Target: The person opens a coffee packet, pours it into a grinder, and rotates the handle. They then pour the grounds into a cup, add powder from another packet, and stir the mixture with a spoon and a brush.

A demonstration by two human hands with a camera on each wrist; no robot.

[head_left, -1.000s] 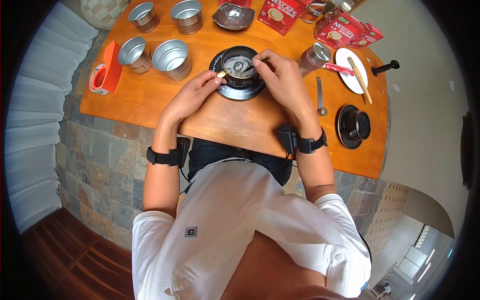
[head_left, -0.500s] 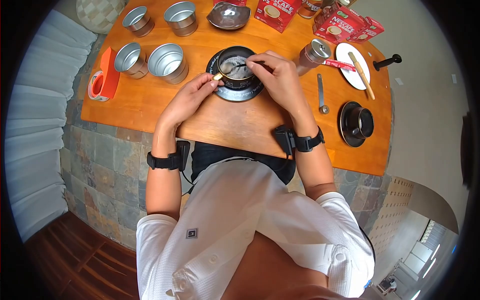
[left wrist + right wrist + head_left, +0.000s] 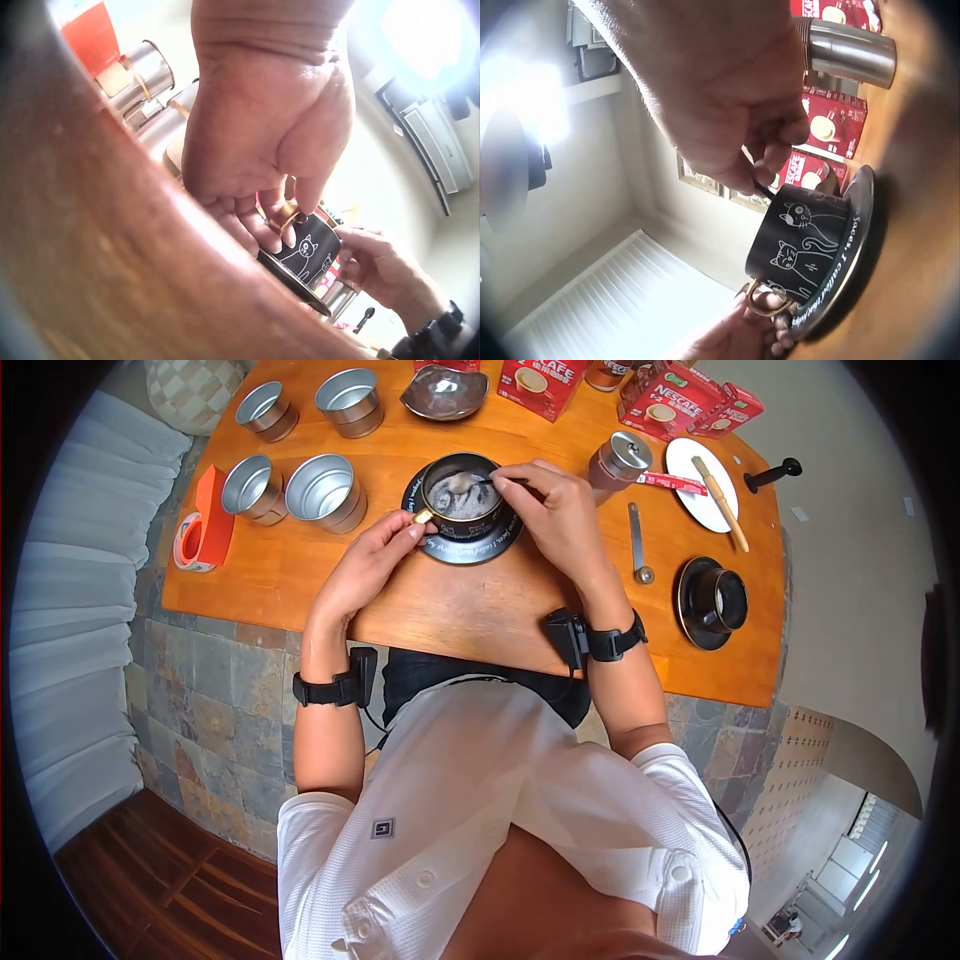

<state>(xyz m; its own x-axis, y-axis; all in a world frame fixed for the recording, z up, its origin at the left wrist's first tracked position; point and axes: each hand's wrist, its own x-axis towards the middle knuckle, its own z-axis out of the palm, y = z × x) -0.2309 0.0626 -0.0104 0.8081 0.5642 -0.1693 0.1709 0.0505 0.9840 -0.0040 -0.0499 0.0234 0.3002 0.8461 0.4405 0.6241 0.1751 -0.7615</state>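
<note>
From my seat I have the black cup [image 3: 799,244] on its saucer [image 3: 470,553], toward the near middle of the tabletop [image 3: 430,605]. My left hand [image 3: 365,565] pinches the gold handle [image 3: 424,517] at the cup's eight o'clock; my right hand [image 3: 560,525] comes in from three o'clock, gripping a dark spoon [image 3: 764,190] that dips into the pale, frothy contents [image 3: 452,503]. I judge this to be stirring. To do it well, I'd brace the handle lightly so the cup sits flat on the saucer, and turn the spoon in slow, even circles from the wrist, reaching the wall at twelve and six without knocking it. Lifting the tip too high could splash; leaning on the rim might tilt the cup toward nine.
</note>
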